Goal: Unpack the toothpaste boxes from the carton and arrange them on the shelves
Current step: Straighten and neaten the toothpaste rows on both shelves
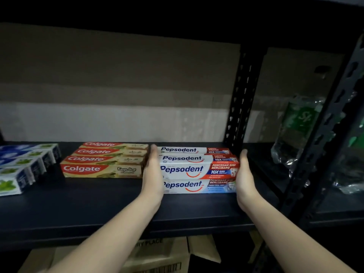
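Pressing flat against the Pepsodent boxes [199, 168] from either end, left hand [153, 174], right hand [244, 176], fingers straight, Colgate boxes [104, 160] just beside, dark shelf [78, 203].

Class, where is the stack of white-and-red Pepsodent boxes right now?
In the head view, the Pepsodent boxes sit centre-right on the dark shelf, between both hands, beside red-and-beige Colgate boxes.

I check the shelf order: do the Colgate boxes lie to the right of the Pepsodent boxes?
No, the Colgate boxes lie to the left of the Pepsodent boxes, with the left hand between them.
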